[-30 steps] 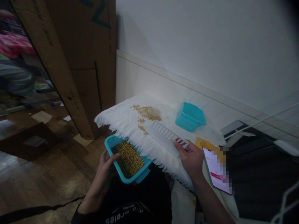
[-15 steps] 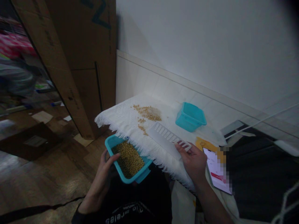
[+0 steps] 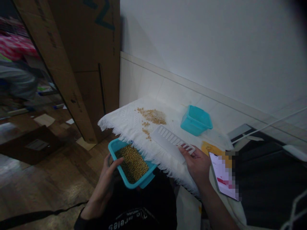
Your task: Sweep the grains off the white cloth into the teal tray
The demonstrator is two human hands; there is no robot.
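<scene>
Left grip (image 3: 109, 171): thumb hooked over the left rim of the bean tub (image 3: 129, 185), clamping its wall; the other fingers are mostly hidden behind it.
Right grip (image 3: 198, 164): thumb and fingers pinching one slotted end of the grey plate (image 3: 166, 143); parts of the fingers show through the nearest slots.
Bean tub: blue, open-topped, held in front of the person's black top (image 3: 148, 201), just below the front edge of the cloth-covered surface (image 3: 124, 118), with the fringe hanging across its far side.
Tub beans (image 3: 135, 163): small, round, yellowish, massed across the inside, the left part in shade.
Grey plate: flat, a row of slots along its upper long side, over the front of the cloth; whether it touches the cloth or sits just above cannot be told.
Loose beans (image 3: 153, 115): a spread pile on the white cloth, with a thin trail running toward the far end of the plate.
Second tub (image 3: 190, 125): blue, standing on the cloth beyond the plate, near the wall (image 3: 203, 38).
Phone (image 3: 222, 182): lit screen, part of it pixelated, just right of the right grip, beside a yellow packet (image 3: 206, 147).
Cardboard box (image 3: 91, 48): tall, upright, with teal marking, left of the surface.
Floor (image 3: 81, 179): brown, wood-patterned, with flat cardboard pieces (image 3: 44, 119) lying on it.
</scene>
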